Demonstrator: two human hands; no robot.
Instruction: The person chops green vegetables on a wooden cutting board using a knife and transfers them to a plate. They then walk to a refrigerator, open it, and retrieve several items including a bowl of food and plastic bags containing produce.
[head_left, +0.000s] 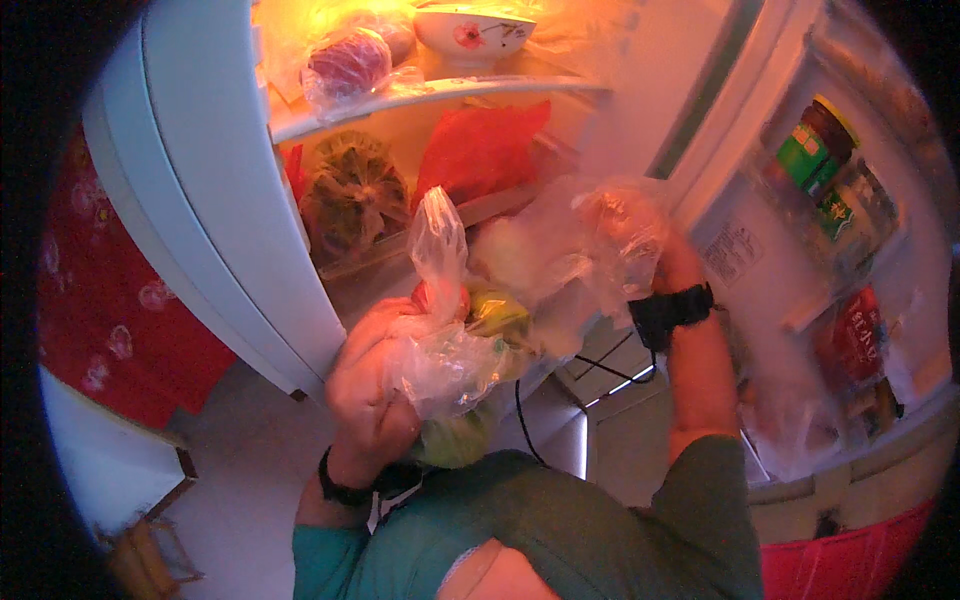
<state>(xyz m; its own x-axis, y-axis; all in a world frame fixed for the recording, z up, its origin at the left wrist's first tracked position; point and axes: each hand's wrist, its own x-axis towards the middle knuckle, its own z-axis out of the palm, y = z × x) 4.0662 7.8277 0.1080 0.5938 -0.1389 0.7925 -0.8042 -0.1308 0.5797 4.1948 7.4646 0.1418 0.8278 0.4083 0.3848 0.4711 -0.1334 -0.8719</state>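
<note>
In front of the open refrigerator, my left hand is closed around a clear plastic bag. The gathered top of this bag sticks up above my fingers, and something yellow-green shows through the film. A pale green round item hangs below it, close to my body. My right hand grips a second thin plastic bag, partly covered by its film. That bag holds something pale, too blurred to name. Both bags meet between my hands; I cannot tell whether they are joined.
On the glass shelf sit a flowered bowl and a wrapped purple item. Below are a red plastic bag and bagged dark green produce. Jars and a red packet fill the door racks. A black cable hangs down.
</note>
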